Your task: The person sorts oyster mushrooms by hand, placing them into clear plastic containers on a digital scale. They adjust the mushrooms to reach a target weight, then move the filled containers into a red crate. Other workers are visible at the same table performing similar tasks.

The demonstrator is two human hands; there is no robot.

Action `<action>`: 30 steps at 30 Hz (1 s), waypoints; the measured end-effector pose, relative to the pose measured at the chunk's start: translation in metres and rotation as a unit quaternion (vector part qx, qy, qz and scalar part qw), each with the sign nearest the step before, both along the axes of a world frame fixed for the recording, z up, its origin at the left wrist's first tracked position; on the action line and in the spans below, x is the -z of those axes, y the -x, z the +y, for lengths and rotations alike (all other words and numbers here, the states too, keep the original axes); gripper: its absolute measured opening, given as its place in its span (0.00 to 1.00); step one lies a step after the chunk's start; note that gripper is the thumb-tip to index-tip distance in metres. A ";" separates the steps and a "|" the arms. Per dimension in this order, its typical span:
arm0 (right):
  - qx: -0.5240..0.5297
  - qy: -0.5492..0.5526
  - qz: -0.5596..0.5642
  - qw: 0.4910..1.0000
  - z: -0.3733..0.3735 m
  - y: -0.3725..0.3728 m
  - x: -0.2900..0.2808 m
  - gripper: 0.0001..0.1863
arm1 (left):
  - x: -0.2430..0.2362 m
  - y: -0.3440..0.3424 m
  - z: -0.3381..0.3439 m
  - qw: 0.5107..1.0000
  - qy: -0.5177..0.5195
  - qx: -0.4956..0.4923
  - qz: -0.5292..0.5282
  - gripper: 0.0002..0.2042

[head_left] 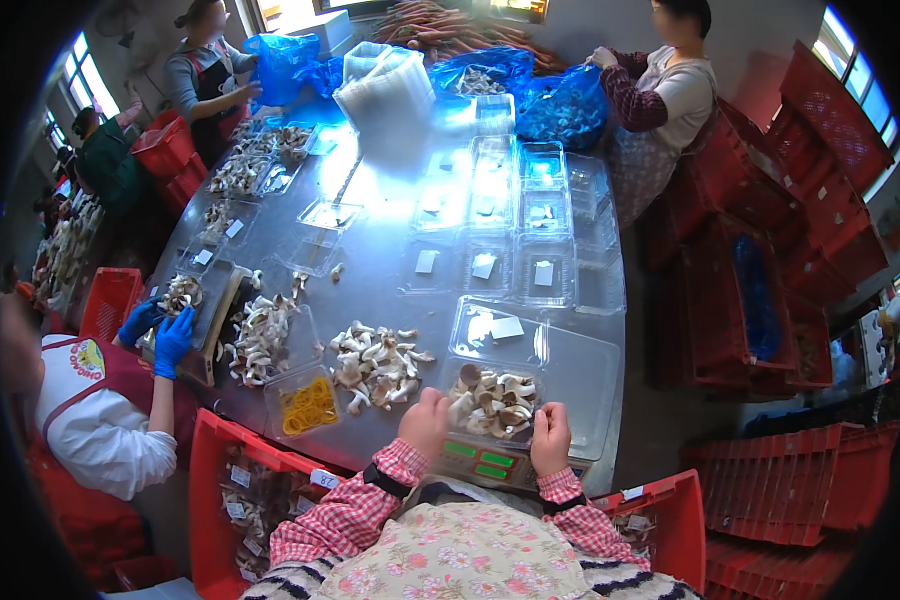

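My left hand (425,428) and my right hand (551,440) grip the near sides of a clear plastic container (493,402) filled with mushrooms, over a scale (479,455) with green displays. The container's lid (500,327) stands open at the back, a white label on it. Left of my left hand lie a loose mushroom pile (380,362) and a tub of yellow rubber bands (308,404).
The steel table (370,260) holds rows of empty containers (542,230) and more mushrooms (263,330). A blue-gloved co-worker (105,415) works at left; two others (205,95) (660,110) stand at the far sides. Red crates (740,300) (235,500) flank me.
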State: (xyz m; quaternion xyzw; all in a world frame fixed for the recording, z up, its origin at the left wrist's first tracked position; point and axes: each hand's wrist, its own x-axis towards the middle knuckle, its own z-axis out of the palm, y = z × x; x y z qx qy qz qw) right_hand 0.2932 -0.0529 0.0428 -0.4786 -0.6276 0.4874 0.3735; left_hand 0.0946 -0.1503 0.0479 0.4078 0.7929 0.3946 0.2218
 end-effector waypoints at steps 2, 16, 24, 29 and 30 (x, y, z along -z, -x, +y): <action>0.000 0.018 0.008 1.000 -0.001 -0.001 0.001 0.06 | 0.001 0.000 0.000 1.000 -0.014 -0.006 0.012 0.09; -0.001 0.038 0.010 0.999 -0.003 0.001 -0.007 0.05 | 0.001 0.001 -0.001 1.000 -0.018 0.003 -0.001 0.09; 0.007 -0.035 -0.010 0.999 -0.001 0.002 -0.004 0.06 | 0.000 0.001 -0.001 1.000 -0.017 0.005 -0.004 0.09; 0.007 -0.039 -0.009 0.999 -0.001 0.002 -0.003 0.06 | -0.001 0.001 -0.001 1.000 -0.018 0.003 -0.006 0.09; 0.007 -0.039 -0.008 0.999 -0.001 0.002 -0.003 0.06 | -0.001 0.001 -0.001 1.000 -0.017 0.004 -0.003 0.09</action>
